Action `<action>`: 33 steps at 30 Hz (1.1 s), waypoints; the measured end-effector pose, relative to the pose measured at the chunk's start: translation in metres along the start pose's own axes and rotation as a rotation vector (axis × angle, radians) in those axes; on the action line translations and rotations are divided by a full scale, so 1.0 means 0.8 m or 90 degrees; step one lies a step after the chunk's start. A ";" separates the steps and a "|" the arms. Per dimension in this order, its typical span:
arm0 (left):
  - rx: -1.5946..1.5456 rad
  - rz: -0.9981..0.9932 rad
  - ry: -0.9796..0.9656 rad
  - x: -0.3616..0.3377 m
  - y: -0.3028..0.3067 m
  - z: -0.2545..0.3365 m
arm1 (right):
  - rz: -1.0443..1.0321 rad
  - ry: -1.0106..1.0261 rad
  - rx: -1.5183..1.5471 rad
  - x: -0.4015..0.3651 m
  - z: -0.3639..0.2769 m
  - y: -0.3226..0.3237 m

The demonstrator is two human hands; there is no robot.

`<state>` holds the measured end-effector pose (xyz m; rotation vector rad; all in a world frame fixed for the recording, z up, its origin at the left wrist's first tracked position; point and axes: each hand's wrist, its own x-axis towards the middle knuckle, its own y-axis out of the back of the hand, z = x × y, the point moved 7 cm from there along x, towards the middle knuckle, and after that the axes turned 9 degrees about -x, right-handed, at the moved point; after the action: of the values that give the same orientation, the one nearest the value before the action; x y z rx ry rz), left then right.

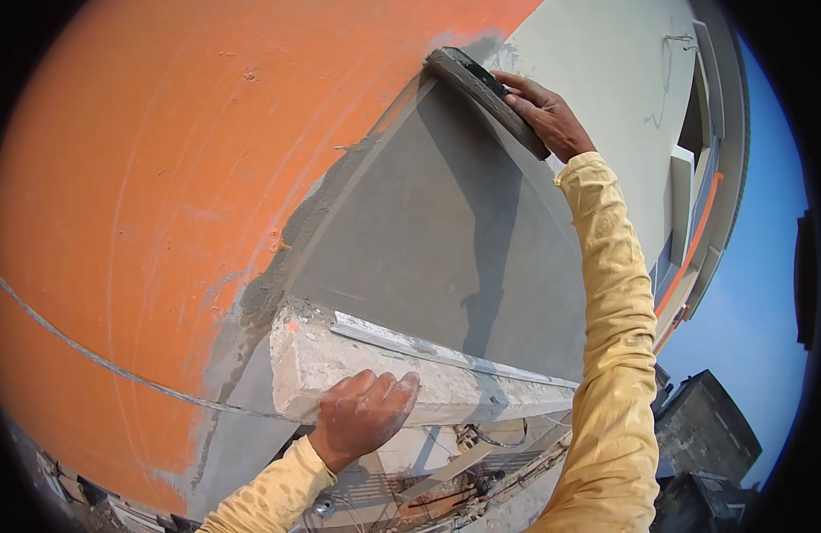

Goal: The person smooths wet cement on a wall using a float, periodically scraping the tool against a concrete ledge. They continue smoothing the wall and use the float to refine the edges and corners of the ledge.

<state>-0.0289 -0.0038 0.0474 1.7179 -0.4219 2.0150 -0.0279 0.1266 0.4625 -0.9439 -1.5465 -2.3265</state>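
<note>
My right hand [553,117] is closed round the handle of a plastering float [490,102]. The long, mortar-smeared float lies slanted against the top corner of a grey plastered wall panel [384,222]. Lower down, my left hand [362,416] is curled into a fist against a rough, whitish concrete ledge [295,360]. Its palm side is hidden, so I cannot see whether anything is inside. A pale straight strip [428,346] lies along the ledge at the foot of the plaster.
An orange wall [162,195] fills the left, with rough grey mortar along its edge. A cable [99,362] crosses it. Pale wall [597,53] continues at upper right. Far below the ledge lie ground and scattered materials [464,480], so this spot is high up.
</note>
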 end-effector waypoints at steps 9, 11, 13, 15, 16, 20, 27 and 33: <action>-0.021 0.070 -0.060 -0.010 0.001 -0.002 | -0.059 0.022 -0.042 0.011 0.006 -0.004; -0.021 0.044 -0.057 -0.010 0.004 -0.002 | -0.073 0.006 -0.067 0.012 0.003 -0.003; -0.024 0.016 -0.055 -0.011 0.002 -0.003 | -0.086 -0.015 -0.073 0.010 0.010 -0.001; -0.029 0.005 -0.049 -0.012 0.000 -0.004 | -0.100 -0.035 -0.077 0.004 0.017 0.002; -0.029 0.004 -0.048 -0.012 0.000 -0.003 | -0.096 -0.056 -0.079 -0.004 0.022 0.004; -0.032 0.020 -0.060 -0.014 -0.002 -0.004 | -0.098 -0.126 -0.060 -0.049 0.067 0.027; -0.049 0.017 -0.061 -0.012 -0.002 -0.002 | 0.003 -0.125 0.082 -0.044 0.046 0.046; -0.043 0.019 -0.069 -0.014 -0.001 -0.002 | -0.067 -0.020 -0.134 0.024 -0.014 0.017</action>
<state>-0.0290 -0.0039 0.0362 1.7948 -0.5481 1.9124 -0.0406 0.1139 0.4813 -0.9705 -1.4139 -2.6014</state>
